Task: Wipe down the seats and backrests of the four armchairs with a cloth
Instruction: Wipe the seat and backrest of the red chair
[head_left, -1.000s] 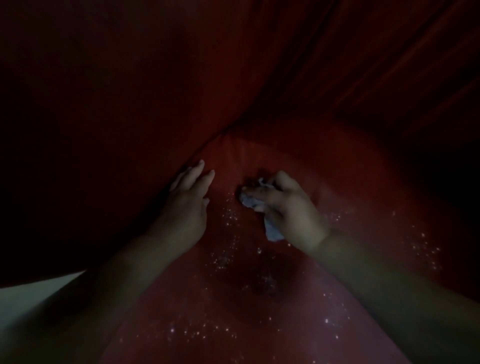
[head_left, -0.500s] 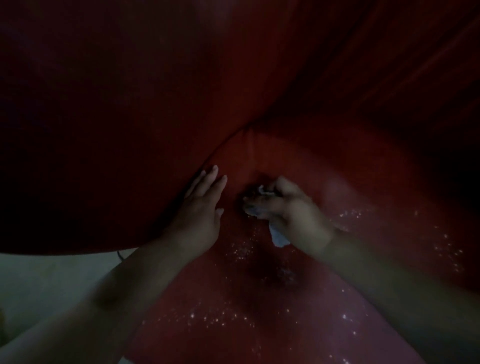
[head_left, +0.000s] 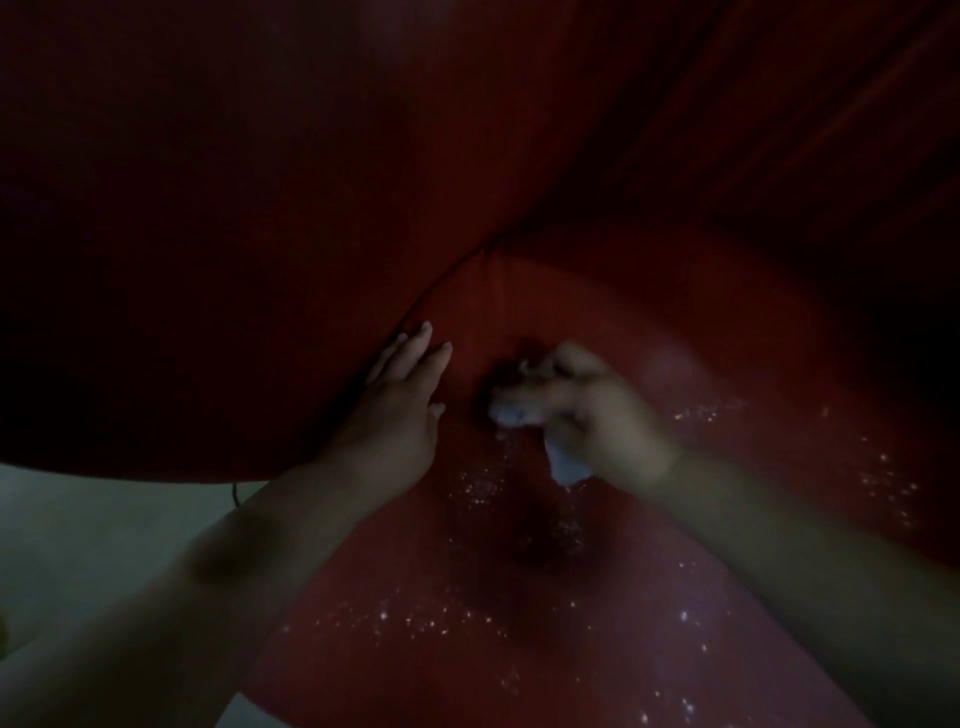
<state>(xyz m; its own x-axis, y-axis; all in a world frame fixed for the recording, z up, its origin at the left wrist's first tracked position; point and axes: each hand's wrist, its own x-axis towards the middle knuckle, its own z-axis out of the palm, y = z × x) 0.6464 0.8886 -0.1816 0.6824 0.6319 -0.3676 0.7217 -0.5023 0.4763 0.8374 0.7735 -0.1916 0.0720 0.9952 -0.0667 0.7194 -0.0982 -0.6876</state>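
1. The right hand (head_left: 597, 415) is curled tightly around a pale, crumpled cloth (head_left: 566, 462). Part of the cloth bulges out under the fingertips on the left, and another part hangs out below the palm on the near side.
2. The cloth is pressed onto the red seat (head_left: 519, 597) of the armchair, close to the far crease where the seat meets the darker side cushion (head_left: 234, 260).
3. The left hand (head_left: 400, 405) is flat and open, with its fingers straight and close together. It holds nothing and lies along the edge where the seat meets the side cushion, just left of the cloth and apart from it.
4. Small bright specks are scattered over the seat, near and to the right of the hands.
5. A pale floor (head_left: 78, 545) shows at the near left.
6. The scene is dim and the right hand is blurred.
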